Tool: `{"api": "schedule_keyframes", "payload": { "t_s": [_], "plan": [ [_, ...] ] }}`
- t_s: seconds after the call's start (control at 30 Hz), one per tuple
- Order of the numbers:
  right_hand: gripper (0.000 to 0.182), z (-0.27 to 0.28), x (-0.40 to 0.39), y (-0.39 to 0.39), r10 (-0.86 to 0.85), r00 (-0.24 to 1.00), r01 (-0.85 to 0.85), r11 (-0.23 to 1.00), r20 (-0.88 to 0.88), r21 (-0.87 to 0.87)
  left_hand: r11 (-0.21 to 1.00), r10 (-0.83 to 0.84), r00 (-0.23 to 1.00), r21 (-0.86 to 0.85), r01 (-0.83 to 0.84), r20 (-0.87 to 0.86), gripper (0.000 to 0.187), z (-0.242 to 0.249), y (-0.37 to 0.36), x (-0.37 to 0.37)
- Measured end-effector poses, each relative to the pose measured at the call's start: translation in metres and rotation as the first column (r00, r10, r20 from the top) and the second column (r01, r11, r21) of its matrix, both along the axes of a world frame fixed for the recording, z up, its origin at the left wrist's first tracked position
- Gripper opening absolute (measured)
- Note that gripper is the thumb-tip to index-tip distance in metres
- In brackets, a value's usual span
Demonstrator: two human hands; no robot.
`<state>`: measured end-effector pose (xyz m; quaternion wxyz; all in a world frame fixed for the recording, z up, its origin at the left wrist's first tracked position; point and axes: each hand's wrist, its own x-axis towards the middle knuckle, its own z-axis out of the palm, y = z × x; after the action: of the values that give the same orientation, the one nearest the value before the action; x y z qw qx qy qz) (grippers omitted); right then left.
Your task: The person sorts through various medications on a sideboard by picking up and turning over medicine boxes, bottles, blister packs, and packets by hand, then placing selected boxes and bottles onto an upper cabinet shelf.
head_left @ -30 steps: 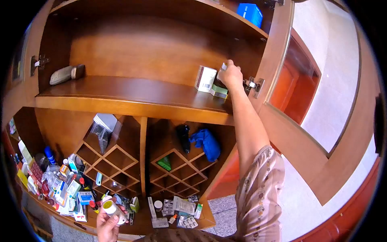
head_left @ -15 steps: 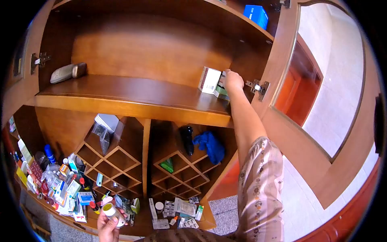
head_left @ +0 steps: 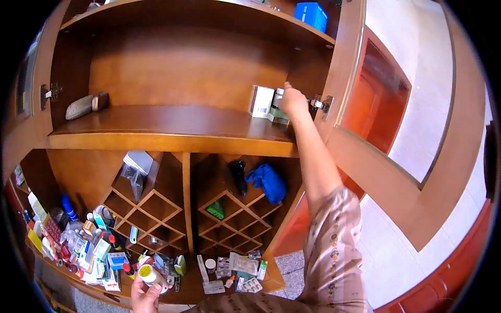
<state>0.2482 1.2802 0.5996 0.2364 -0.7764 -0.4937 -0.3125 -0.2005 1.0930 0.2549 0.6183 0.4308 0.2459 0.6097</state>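
Observation:
My left hand (head_left: 144, 298), low in the view, is closed around a white plastic bottle (head_left: 156, 281) with a yellow-green lid, tilted over the lower counter. My right hand (head_left: 294, 101) reaches to the right end of the upper shelf, one finger pointing up and the other fingers mostly hidden behind the hand. Just left of it is a small white-capped bottle (head_left: 279, 94). A green box (head_left: 278, 116) lies below that bottle, and a white carton (head_left: 261, 101) with a barcode stands to the left. Whether the right fingers touch the small bottle cannot be made out.
A pouch-like object (head_left: 79, 107) lies at the shelf's left end. Medicine boxes and bottles (head_left: 99, 250) crowd the lower left; blister packs (head_left: 252, 285) lie at lower centre. Lattice racks (head_left: 151, 211) fill the lower cabinet. The glazed door (head_left: 355, 104) stands open at right.
The view has shifted slightly. My right hand has drawn a little away from the items, showing more of the white-capped bottle. My left hand keeps hold of the yellow-lidded bottle.

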Motion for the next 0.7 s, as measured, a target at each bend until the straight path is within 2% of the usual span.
{"api": "schedule_keyframes", "payload": {
  "t_s": [0.03,0.07,0.1,0.13,0.17,0.2,0.27,0.3,0.33,0.37,0.4,0.47,0.5,0.53,0.57,0.6,0.67,0.7],
  "plan": [
    [0.038,-0.006,-0.021,-0.021,0.047,0.989,-0.047,0.999,0.143,-0.007,1.0,-0.002,1.0,-0.005,0.002,0.0,0.068,0.008,-0.001,0.003],
    [0.038,-0.022,-0.048,-0.046,0.21,0.955,-0.241,0.962,0.21,0.131,1.0,0.0,1.0,0.002,0.0,0.008,0.068,0.016,0.002,0.005],
    [0.042,-0.035,-0.075,-0.066,0.271,0.948,-0.298,0.94,0.165,0.168,0.998,-0.039,0.999,0.054,0.04,-0.02,0.069,0.024,0.005,0.008],
    [0.041,-0.053,-0.102,-0.097,0.393,0.897,-0.435,0.863,0.202,0.255,0.991,-0.078,0.995,0.104,0.084,-0.06,0.069,0.036,0.008,0.008],
    [0.039,-0.071,-0.12,-0.119,0.474,0.823,-0.558,0.78,0.313,0.283,0.989,0.001,0.994,0.149,0.016,-0.111,0.072,0.057,0.009,0.016],
    [0.039,-0.09,-0.131,-0.138,0.555,0.73,-0.674,0.679,0.399,0.29,0.978,-0.077,0.987,0.183,0.103,-0.141,0.067,0.076,0.014,0.017],
    [0.04,-0.121,-0.153,-0.186,0.686,0.636,-0.768,0.606,0.354,0.206,0.942,-0.161,0.964,0.258,0.214,-0.212,0.067,0.117,0.027,0.031],
    [0.041,-0.135,-0.158,-0.21,0.743,0.605,-0.793,0.592,0.286,0.14,0.917,-0.147,0.954,0.325,0.23,-0.261,0.064,0.144,0.03,0.043],
    [0.042,-0.151,-0.158,-0.223,0.826,0.521,-0.854,0.501,0.217,0.143,0.888,-0.127,0.944,0.389,0.245,-0.305,0.061,0.172,0.032,0.059],
    [0.042,-0.162,-0.157,-0.242,0.851,0.517,-0.856,0.511,0.094,0.075,0.837,-0.145,0.928,0.458,0.3,-0.343,0.057,0.194,0.041,0.074],
    [0.045,-0.175,-0.149,-0.248,0.883,0.466,-0.884,0.463,0.052,0.059,0.778,-0.158,0.911,0.521,0.352,-0.38,0.053,0.213,0.052,0.091],
    [0.046,-0.195,-0.134,-0.258,0.897,0.424,-0.891,0.438,-0.127,0.117,0.757,-0.088,0.891,0.552,0.349,-0.445,0.057,0.253,0.07,0.136],
    [0.046,-0.204,-0.125,-0.265,0.898,0.42,-0.893,0.435,-0.129,0.119,0.75,-0.044,0.874,0.562,0.348,-0.483,0.053,0.272,0.081,0.16],
    [0.044,-0.213,-0.114,-0.272,0.823,0.527,-0.823,0.556,-0.213,0.114,0.744,0.001,0.855,0.571,0.346,-0.519,0.049,0.287,0.096,0.184],
    [0.041,-0.222,-0.105,-0.282,0.73,0.618,-0.74,0.665,-0.291,0.097,0.734,-0.045,0.844,0.555,0.391,-0.534,0.049,0.298,0.118,0.21],
    [0.041,-0.231,-0.096,-0.293,0.735,0.613,-0.745,0.66,-0.291,0.095,0.722,-0.09,0.832,0.54,0.433,-0.547,0.048,0.308,0.139,0.233],
    [0.037,-0.252,-0.077,-0.317,0.49,0.748,-0.574,0.817,-0.448,-0.063,0.755,-0.047,0.766,0.479,0.447,-0.641,0.045,0.328,0.15,0.269],
    [0.036,-0.267,-0.069,-0.328,0.437,0.747,-0.53,0.846,-0.501,-0.052,0.755,0.03,0.71,0.482,0.445,-0.703,0.045,0.331,0.171,0.291]
  ]
}}
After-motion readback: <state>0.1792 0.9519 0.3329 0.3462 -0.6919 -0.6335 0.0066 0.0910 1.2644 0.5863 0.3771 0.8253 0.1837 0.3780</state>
